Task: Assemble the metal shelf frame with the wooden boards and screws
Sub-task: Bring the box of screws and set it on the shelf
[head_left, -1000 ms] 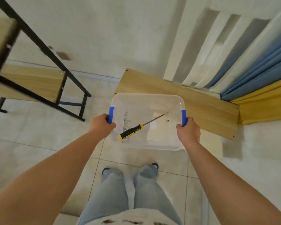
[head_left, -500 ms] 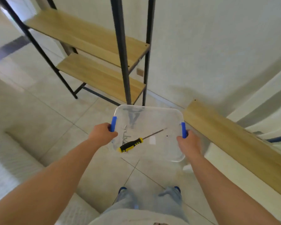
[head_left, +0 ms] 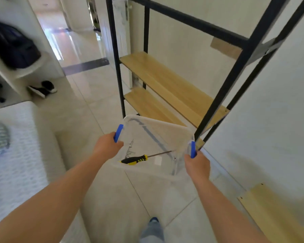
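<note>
Ahead, just beyond the box, stands the shelf frame (head_left: 239,71), two boards (head_left: 172,85) fitted. Clear box (head_left: 158,137) held level: left hand (head_left: 107,146) and right hand (head_left: 197,165) each grip a blue handle. Screwdriver (head_left: 135,159) lies crosswise inside, handle toward left hand, screws (head_left: 130,149) beside it.

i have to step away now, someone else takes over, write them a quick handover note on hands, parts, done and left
Left hand and right hand each grip a blue handle of the clear bin, held above the floor.
Bin holds the screwdriver and some screws.
Metal frame stands upright just ahead; two wooden boards already sit in it.
Spare board leans against the wall at right.
Left: set the bin down, fit the remaining board, drive screws.
</note>
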